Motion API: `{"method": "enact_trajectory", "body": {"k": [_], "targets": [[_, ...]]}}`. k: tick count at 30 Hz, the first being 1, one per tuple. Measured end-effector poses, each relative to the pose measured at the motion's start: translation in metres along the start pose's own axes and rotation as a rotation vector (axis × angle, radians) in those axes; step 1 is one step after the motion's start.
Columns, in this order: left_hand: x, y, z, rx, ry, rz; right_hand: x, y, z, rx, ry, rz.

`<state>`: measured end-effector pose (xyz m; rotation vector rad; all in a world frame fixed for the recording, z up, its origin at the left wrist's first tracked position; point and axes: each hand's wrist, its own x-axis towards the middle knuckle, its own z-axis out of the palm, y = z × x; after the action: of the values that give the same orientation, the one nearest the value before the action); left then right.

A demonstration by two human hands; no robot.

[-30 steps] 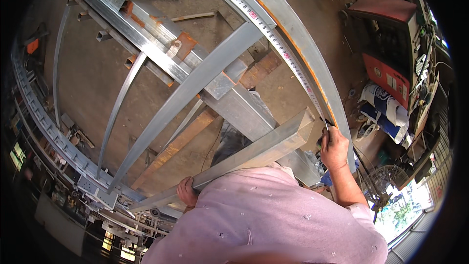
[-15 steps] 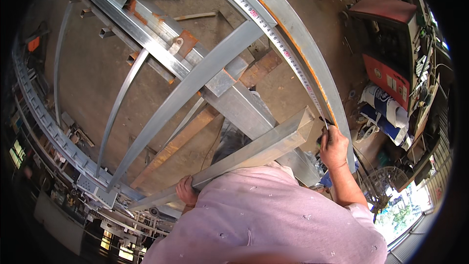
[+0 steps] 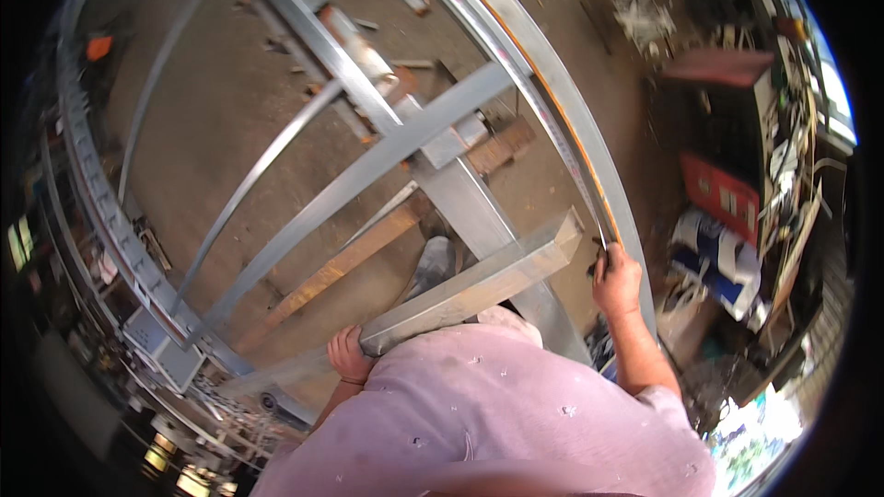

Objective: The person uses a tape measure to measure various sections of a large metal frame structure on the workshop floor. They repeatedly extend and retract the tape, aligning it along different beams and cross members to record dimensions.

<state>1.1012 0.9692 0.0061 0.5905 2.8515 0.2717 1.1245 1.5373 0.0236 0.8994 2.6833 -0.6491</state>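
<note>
My right hand (image 3: 617, 281) is closed round a tape measure, whose dark case is mostly hidden by the fingers. Its pale blade (image 3: 558, 132) runs away along the inner side of a long steel beam (image 3: 603, 155) with an orange rusty edge. A thin dark piece pokes out above the fingers; I cannot tell what it is. Across the front of my body lies a grey square steel tube (image 3: 470, 290), its open end toward the right hand. My left hand (image 3: 350, 354) wraps its fingers over this tube near my left side.
Flat steel crossbars (image 3: 354, 166) and a thick steel tube (image 3: 474, 207) span the frame. A rusty bar (image 3: 345, 262) lies beneath. At right stand a red-and-black cabinet (image 3: 723, 189) and blue-and-white sacks (image 3: 714, 253). A curved rail (image 3: 92, 184) borders the left.
My view has swung, so the far frame parts sit further right and look blurred. Both hands keep their grips, with the right hand slightly lower in the picture.
</note>
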Motion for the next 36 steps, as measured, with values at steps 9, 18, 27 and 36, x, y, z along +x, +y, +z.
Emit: {"method": "enact_trajectory", "body": {"k": [9,18,27,36], "targets": [[0.017,0.016,-0.015,-0.122,0.09,-0.035,-0.021,-0.009,-0.018,0.026,0.025,0.031],[0.003,0.029,-0.042,-0.236,0.278,0.023,-0.068,-0.08,-0.03,0.852,-0.573,0.06],[-0.226,0.044,0.034,-0.38,0.297,-0.517,-0.096,-0.168,-0.003,1.226,-0.896,0.147],[-0.51,0.094,0.168,-0.569,-0.453,-0.936,-0.16,-0.223,0.031,1.271,-1.021,0.047]]}}
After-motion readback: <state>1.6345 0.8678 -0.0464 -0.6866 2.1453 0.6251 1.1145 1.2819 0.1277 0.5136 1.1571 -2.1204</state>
